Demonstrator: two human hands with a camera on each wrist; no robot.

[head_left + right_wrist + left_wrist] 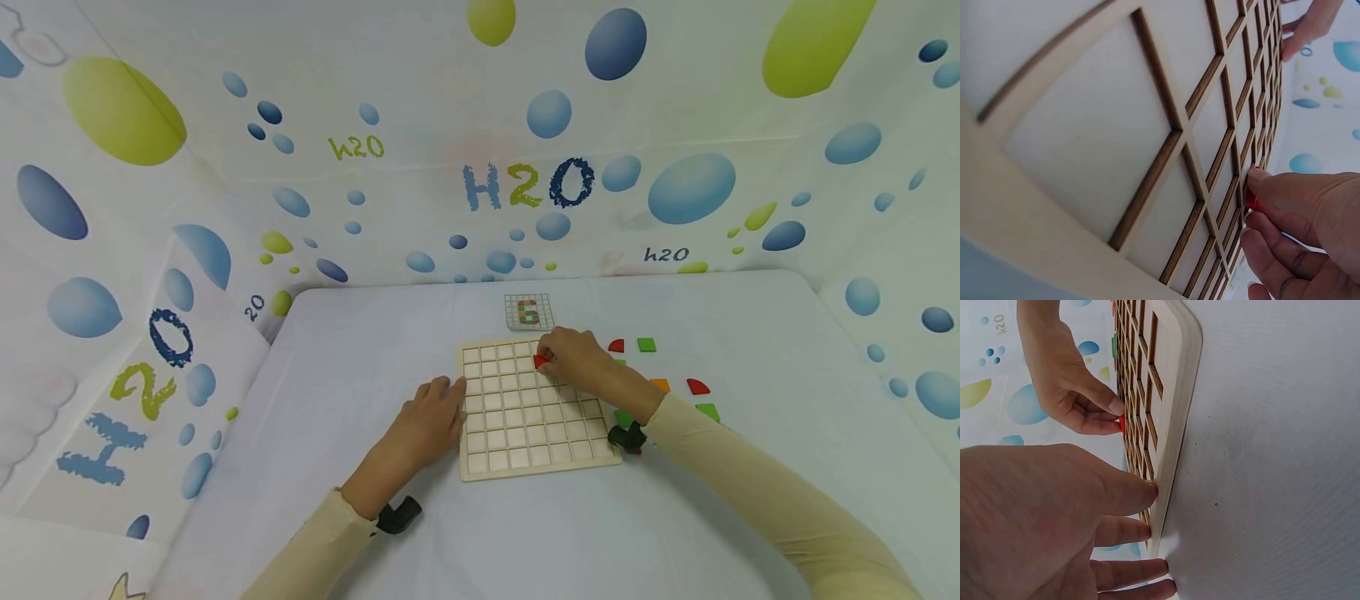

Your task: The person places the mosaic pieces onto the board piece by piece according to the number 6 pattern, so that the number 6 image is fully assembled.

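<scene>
Right hand (577, 360) is covering most of the red piece (539, 362); its shape is not showing. Pattern card (528, 311) is reading too small for cell colours. Right forearm is hiding parts of the green pieces (624, 417) beside the board (525, 442). Left wrist view is cropping the board's far rows.

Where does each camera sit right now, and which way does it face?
Head: worn on the head, facing forward and down at the wooden grid board; both forearms, left hand and right hand show.
Left wrist: at the left wrist, looking along the board's edge; left hand's fingers rest there, right hand beyond.
Right wrist: at the right wrist, low over the board's cells; right hand's fingers pinch a red piece.
All three views share the board and red piece.
</scene>
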